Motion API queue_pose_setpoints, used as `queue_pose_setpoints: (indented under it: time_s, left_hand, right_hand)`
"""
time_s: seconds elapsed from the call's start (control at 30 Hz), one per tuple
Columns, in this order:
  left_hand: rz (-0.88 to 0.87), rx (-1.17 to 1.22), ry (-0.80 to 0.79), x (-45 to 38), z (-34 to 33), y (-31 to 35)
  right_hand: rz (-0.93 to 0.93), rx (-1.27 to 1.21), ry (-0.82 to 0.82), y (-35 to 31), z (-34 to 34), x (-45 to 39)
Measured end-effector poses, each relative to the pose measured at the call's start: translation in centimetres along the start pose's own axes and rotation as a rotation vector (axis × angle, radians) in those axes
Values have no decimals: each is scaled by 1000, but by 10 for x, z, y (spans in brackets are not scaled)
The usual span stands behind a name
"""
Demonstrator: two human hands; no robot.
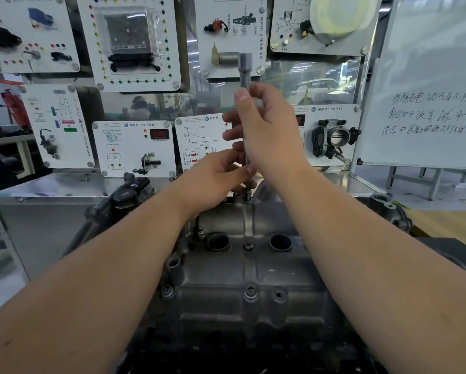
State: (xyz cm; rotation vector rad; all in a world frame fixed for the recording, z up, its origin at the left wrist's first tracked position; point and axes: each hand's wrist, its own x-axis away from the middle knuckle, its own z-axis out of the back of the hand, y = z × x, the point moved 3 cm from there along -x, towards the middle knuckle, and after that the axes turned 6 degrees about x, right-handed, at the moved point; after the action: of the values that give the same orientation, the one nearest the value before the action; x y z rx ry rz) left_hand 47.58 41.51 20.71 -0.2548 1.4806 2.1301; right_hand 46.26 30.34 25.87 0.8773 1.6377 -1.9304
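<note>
A long metal extension bar (244, 68) stands upright over the far edge of a grey engine valve cover (226, 276). Its small socket tip (248, 195) sits on a bolt at the cover's back rim. My right hand (264, 130) grips the bar's upper shaft, thumb up along it. My left hand (218, 179) pinches the bar low down, just above the socket. The bar's wide top end sticks out above my right hand.
Two round plug holes (218, 242) (281, 242) and several bolts (249, 246) dot the cover. White training panels (134, 147) with car parts stand behind it. A whiteboard (428, 85) with handwriting is at the right, a wooden table (450, 222) beneath it.
</note>
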Motion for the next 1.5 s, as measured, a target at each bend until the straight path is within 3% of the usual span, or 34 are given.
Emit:
queue_pose_setpoints:
  time_s: [0.23,1.5]
  left_hand:
    - [55,5,17,-2,1,-3]
    - [29,4,10,-4,-1,-5]
  right_hand:
    - [48,96,17,0,1,-2]
    - [58,41,50,3,3,-2]
